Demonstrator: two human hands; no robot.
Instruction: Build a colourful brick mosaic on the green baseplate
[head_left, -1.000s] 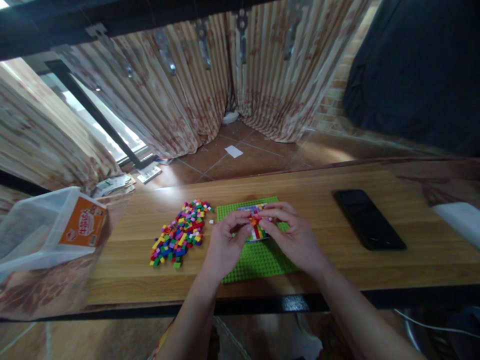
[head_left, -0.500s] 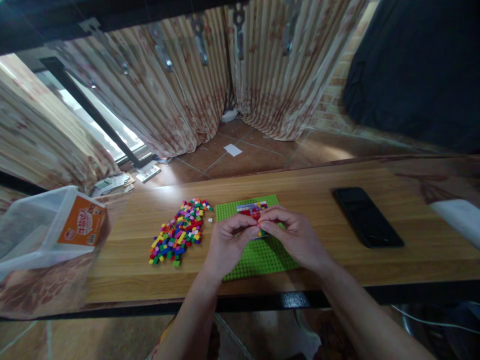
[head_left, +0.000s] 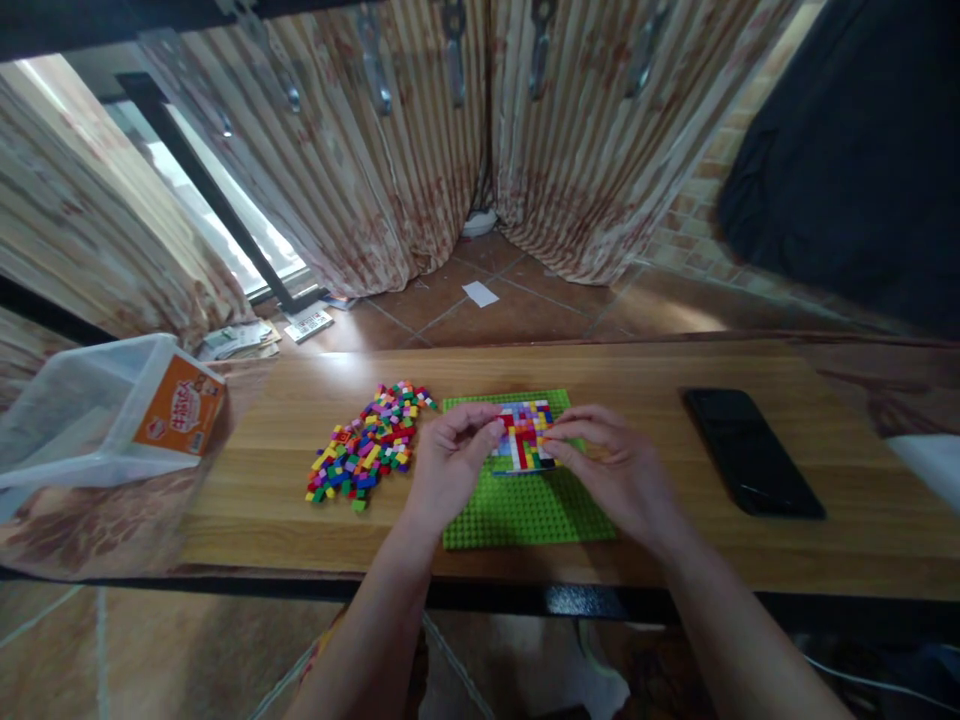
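A panel of small multicoloured building bricks (head_left: 523,446) lies on the green studded baseplate (head_left: 525,510), towards its far side. At the panel's left edge is my left hand (head_left: 454,455), thumb and index finger closed together beside some red bricks. Whatever its fingertips hold is too small to make out. My right hand (head_left: 611,465) reaches in from the other side, its thumb and forefinger pinched at the panel's right edge. A speck of orange shows near those fingertips, but I cannot tell if it is a brick. Both hands partly cover the panel.
Loose coloured bricks (head_left: 371,445) lie heaped left of the baseplate on the wooden table (head_left: 262,500). A black phone (head_left: 752,452) rests at the right. Beyond the table's left end stands a clear plastic box (head_left: 90,400) with an orange label.
My hands, together over the panel before, have moved apart to its left and right edges, uncovering more of the coloured bricks. The camera view has shifted slightly.
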